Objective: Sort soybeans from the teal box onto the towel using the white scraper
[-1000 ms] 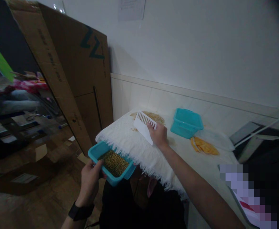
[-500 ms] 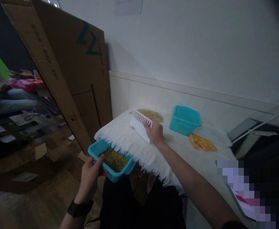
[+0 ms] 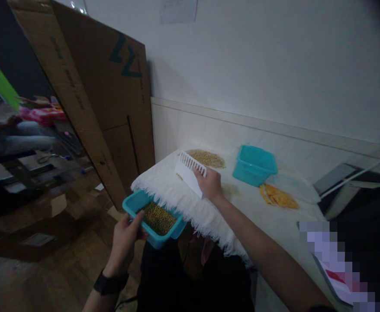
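Observation:
My left hand (image 3: 128,236) grips the near-left rim of a teal plastic tub (image 3: 130,208), thumb over the edge. Greenish-yellow beans (image 3: 159,218) lie inside, and the tub is held under the fringed front edge of a white cloth (image 3: 164,173). In my right hand (image 3: 210,184) is a white plastic scraper (image 3: 189,177) with a row of slots along its far edge, tilted over the cloth. A few loose beans (image 3: 179,176) lie at its left side. Behind it, a heap of pale beans (image 3: 206,158) is spread on the cloth.
A second teal tub (image 3: 255,167) stands at the back right, with a clear lid (image 3: 297,186) and a crumpled yellow cloth (image 3: 278,197) beside it. A tall cardboard box (image 3: 112,95) rises at left. Beyond it a person's legs (image 3: 30,136) show.
The scraper has shifted slightly left and toward the cloth's front edge, leaving more of the heap visible. My left hand still holds the tub in place. The view has moved slightly.

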Demonstrator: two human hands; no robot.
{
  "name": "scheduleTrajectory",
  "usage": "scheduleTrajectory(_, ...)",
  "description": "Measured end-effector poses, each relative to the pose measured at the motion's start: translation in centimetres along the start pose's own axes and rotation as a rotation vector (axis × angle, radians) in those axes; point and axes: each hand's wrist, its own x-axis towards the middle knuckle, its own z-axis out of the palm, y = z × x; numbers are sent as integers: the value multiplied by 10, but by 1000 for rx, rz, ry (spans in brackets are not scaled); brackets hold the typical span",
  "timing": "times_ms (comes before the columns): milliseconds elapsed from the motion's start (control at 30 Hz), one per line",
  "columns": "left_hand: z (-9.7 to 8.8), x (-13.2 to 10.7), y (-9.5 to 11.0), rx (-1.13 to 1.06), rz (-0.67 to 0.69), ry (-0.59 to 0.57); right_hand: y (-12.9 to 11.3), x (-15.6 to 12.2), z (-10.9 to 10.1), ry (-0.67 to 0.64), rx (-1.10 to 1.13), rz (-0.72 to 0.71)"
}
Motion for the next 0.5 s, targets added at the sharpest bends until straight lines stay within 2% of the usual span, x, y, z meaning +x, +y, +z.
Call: scheduleTrajectory(500, -1, 0, 1, 25, 3, -19, -1, -5, 2, -50, 122, -53)
